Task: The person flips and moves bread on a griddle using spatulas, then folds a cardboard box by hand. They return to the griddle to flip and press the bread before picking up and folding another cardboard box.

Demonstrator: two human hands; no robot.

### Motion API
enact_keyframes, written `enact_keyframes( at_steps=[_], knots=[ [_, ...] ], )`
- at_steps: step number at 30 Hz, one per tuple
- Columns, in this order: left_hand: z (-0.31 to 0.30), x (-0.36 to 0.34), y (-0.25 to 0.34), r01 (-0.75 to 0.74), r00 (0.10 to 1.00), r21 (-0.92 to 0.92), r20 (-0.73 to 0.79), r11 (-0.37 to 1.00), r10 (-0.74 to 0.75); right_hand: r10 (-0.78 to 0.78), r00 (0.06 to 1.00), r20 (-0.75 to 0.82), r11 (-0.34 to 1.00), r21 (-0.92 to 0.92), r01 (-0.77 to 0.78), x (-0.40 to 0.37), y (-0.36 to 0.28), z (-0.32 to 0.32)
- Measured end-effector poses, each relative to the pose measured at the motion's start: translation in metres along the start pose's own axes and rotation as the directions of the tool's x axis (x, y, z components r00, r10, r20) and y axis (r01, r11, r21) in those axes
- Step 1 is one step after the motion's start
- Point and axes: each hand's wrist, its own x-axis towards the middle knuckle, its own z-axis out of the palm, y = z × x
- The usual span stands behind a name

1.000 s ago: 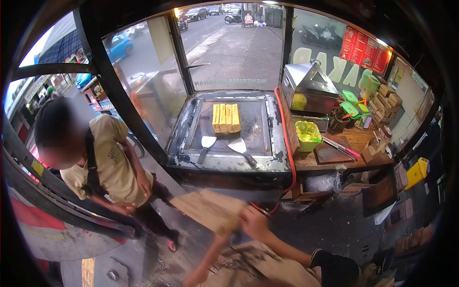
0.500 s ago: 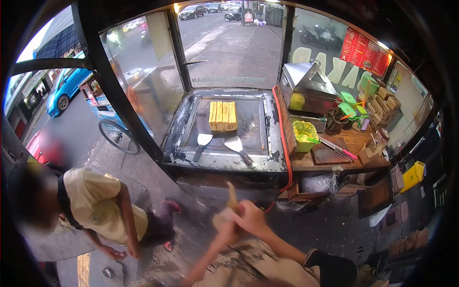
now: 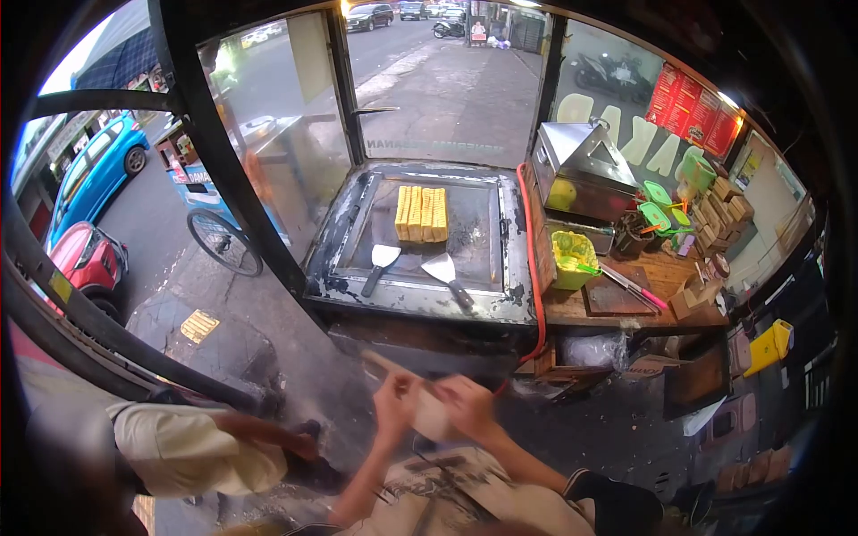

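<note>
My left hand [image 3: 393,406] and my right hand [image 3: 466,406] are close together in front of my shirt, both with fingers closed. Between them is a pale, flat, paper-like piece [image 3: 432,418], gripped from either side. A thin brownish strip [image 3: 380,362] sticks out beyond my left fingers; motion blur hides what kind of thing it is. Beyond my hands, a block of yellow bread slices [image 3: 421,214] stands on the flat griddle [image 3: 357,237]. Two scrapers, a left one [image 3: 384,257] and a right one [image 3: 441,266], lie on its near side.
A red hose [image 3: 533,259] runs down the griddle's right side. The wooden counter [image 3: 572,308] carries a green tub [image 3: 572,259], tongs [image 3: 639,288], a metal case [image 3: 585,161] and stacked boxes [image 3: 715,210]. Another person [image 3: 192,447] is at lower left, beside the stall post [image 3: 241,179].
My hands have moved slightly apart, spreading the pale piece between them. The strip has shifted left. The other person has moved lower and leans over, and the view has turned slightly.
</note>
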Motion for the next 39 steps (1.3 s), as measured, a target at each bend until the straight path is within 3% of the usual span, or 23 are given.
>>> enact_keyframes(
  at_steps=[5, 8, 11, 14, 17, 19, 25, 31, 39],
  knots=[
    [0.001, -0.002, -0.007, -0.216, 0.976, 0.028, -0.01, 0.976, 0.216, 0.108, 0.992, -0.064, 0.991, 0.087, -0.103, 0.009, -0.004, -0.006],
    [0.003, -0.005, 0.003, -0.061, 0.994, -0.076, 0.081, 0.995, 0.067, 0.119, 0.992, -0.044, 0.987, 0.114, -0.113, 0.014, -0.011, -0.012],
    [0.003, -0.004, 0.002, 0.227, 0.964, -0.27, 0.199, 0.936, -0.177, 0.113, 0.994, -0.003, 0.983, 0.143, -0.112, 0.016, -0.017, -0.017],
    [0.0, -0.004, 0.012, 0.36, 0.926, -0.371, 0.253, 0.856, -0.28, 0.064, 0.998, -0.009, 0.981, 0.183, -0.061, 0.017, -0.015, -0.019],
    [0.001, -0.006, 0.011, 0.397, 0.915, -0.522, 0.284, 0.755, -0.285, -0.008, 1.0, -0.028, 0.986, 0.168, 0.013, 0.017, -0.017, -0.023],
    [-0.001, -0.005, 0.01, 0.395, 0.913, -0.513, 0.31, 0.762, -0.265, -0.065, 0.995, -0.072, 0.988, 0.138, 0.074, 0.018, -0.021, -0.025],
    [-0.003, -0.008, 0.011, 0.342, 0.928, -0.486, 0.31, 0.804, -0.207, -0.16, 0.987, -0.005, 0.986, 0.051, 0.16, 0.016, -0.025, -0.034],
    [-0.004, -0.016, 0.021, 0.254, 0.949, -0.408, 0.279, 0.877, -0.145, -0.182, 0.983, 0.009, 0.983, 0.016, 0.182, 0.007, -0.023, -0.034],
    [-0.006, -0.027, 0.044, 0.282, 0.939, -0.318, 0.284, 0.905, -0.193, -0.063, 0.987, -0.145, 0.996, 0.061, 0.072, -0.009, -0.036, -0.026]
  ],
)
